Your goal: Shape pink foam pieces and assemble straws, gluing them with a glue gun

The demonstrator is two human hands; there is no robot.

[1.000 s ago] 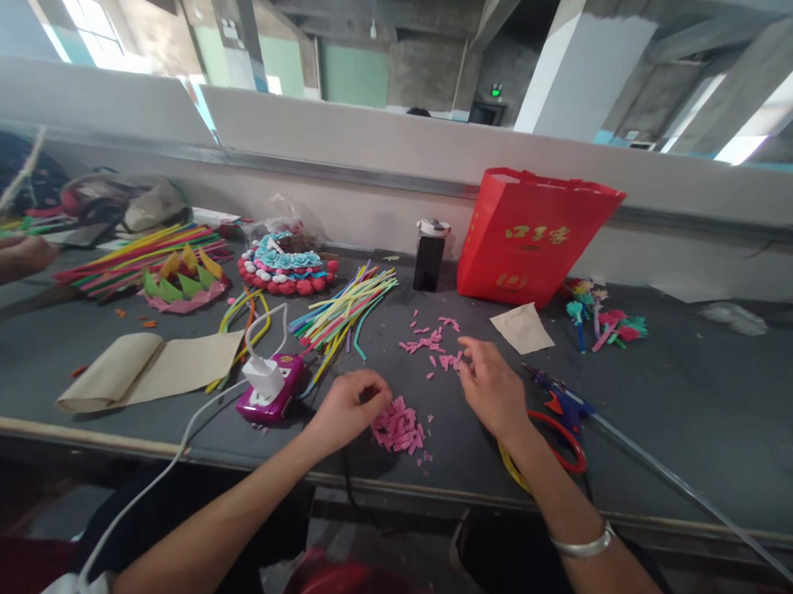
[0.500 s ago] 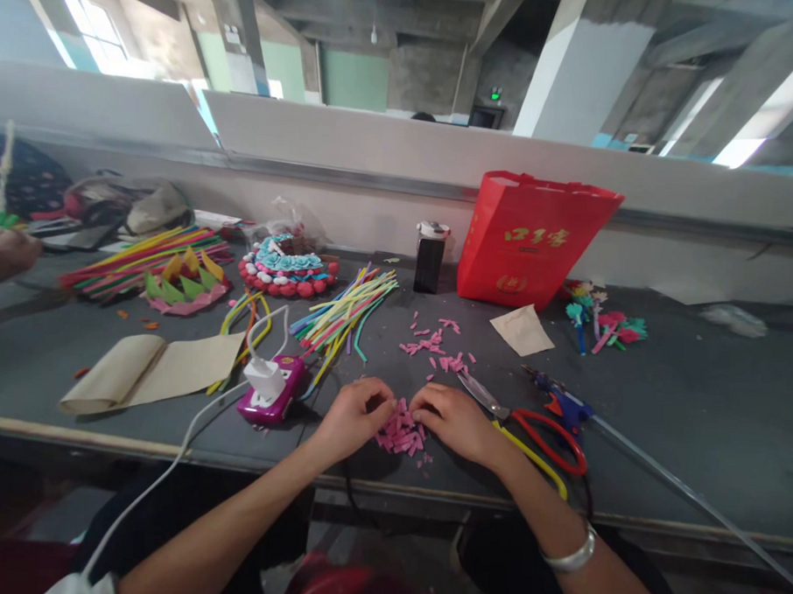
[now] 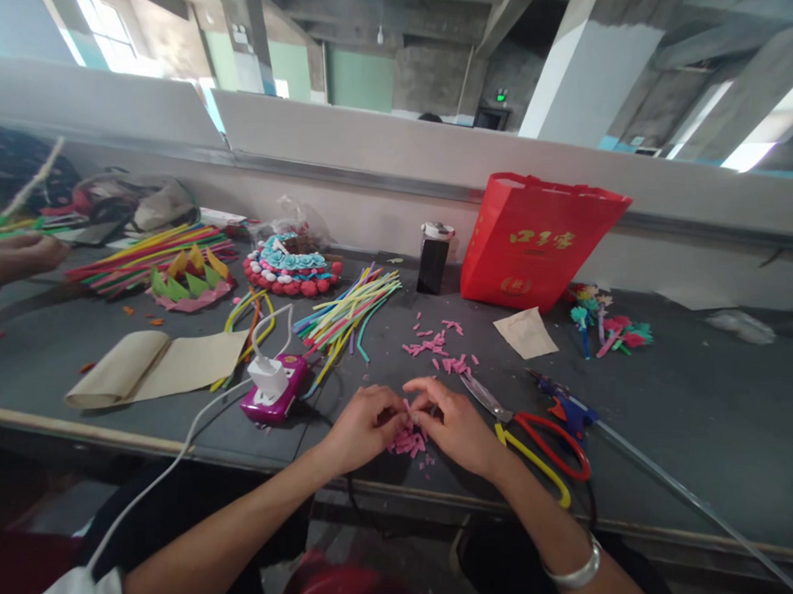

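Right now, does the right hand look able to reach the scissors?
Probably yes: the scissors lie just beside the right hand, their red handle looks uncovered, though the hand is at the pink pieces.

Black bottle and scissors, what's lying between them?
Scattered pink pieces lie between the bottle and the scissors on the dark table, in the head view.

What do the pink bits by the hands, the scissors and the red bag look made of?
Pink bits: probably matte paper; they look like thin, small strips.
Scissors: blades metal, from their grey sheen; red handle likely smooth plastic, evenly coloured.
Red bag: stiff paper or nonwoven fabric, hard to tell; smooth-looking, crisp edges, gold print.
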